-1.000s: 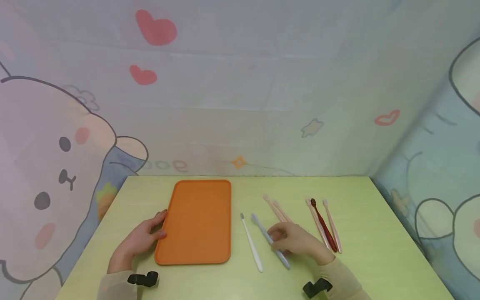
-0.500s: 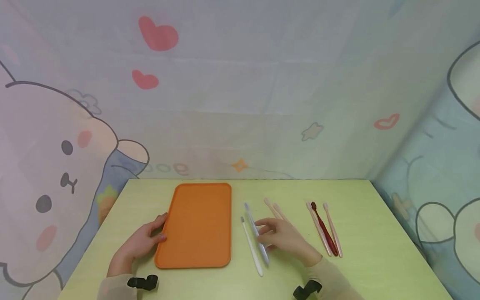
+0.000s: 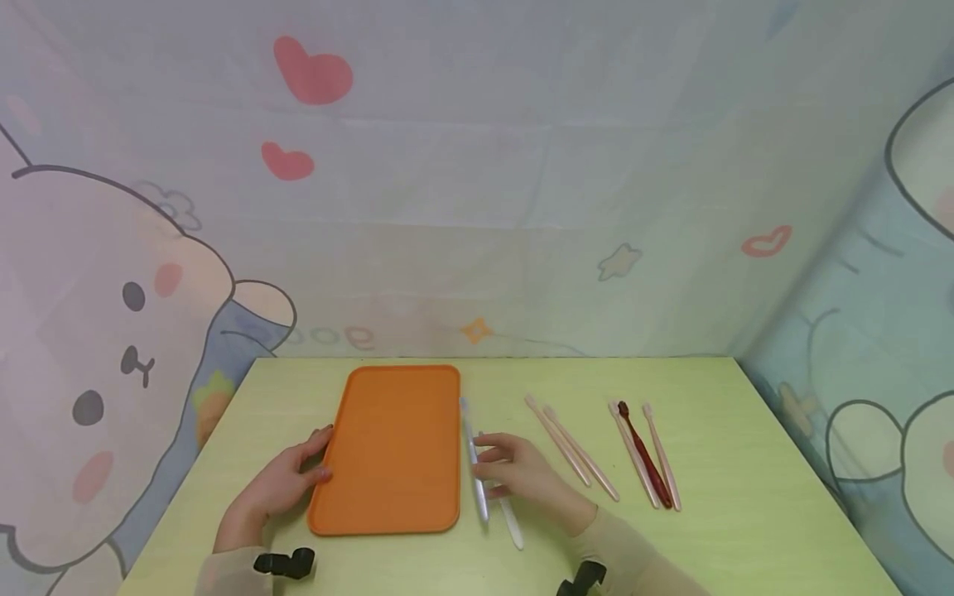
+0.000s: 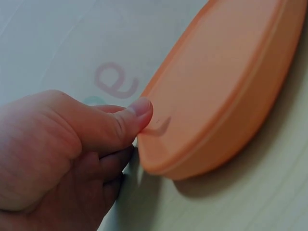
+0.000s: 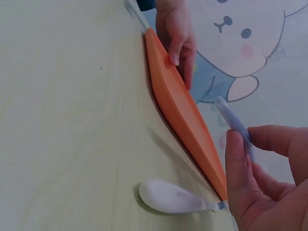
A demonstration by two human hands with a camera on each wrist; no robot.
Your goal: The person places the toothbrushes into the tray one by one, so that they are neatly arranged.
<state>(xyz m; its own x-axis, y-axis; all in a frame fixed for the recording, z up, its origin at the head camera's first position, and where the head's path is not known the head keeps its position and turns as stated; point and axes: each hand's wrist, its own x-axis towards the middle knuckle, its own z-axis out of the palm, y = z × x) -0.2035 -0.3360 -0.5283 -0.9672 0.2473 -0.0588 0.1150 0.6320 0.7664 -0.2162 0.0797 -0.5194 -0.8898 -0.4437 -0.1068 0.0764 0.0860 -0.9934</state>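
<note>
Container: one orange, rectangular, round-cornered tray (image 3: pixel 395 451) with a low rim lies on the left half of the pale yellow-green bench (image 3: pixel 768 497), its far rim just short of the bench's far edge.
Tray floor: smooth plain orange, facing up to the head camera.
Left hand (image 3: pixel 279 480): grasping the tray's left rim, thumb over the top, other fingers against the outside.
Right hand (image 3: pixel 522 472): pinching one slim lavender-blue toothbrush (image 5: pixel 234 119) between thumb and fingers.
Lavender-blue toothbrush: just beside the tray's right edge, head toward the bench's far edge; the tray lies between it and the left hand.
White toothbrush: one slender white toothbrush (image 3: pixel 511 526), partly hidden under the right hand, handle end toward the bench's near edge.
Middle pair: two pale pink toothbrushes (image 3: pixel 558 441), slanting side by side, right of the right hand.
Right-hand group: one dark red toothbrush (image 3: pixel 645 455) between two more light pink toothbrushes (image 3: pixel 663 458), nearer the bench's right edge.
Toothbrush count: seven; four pink, one dark red, one white, one lavender-blue.
</note>
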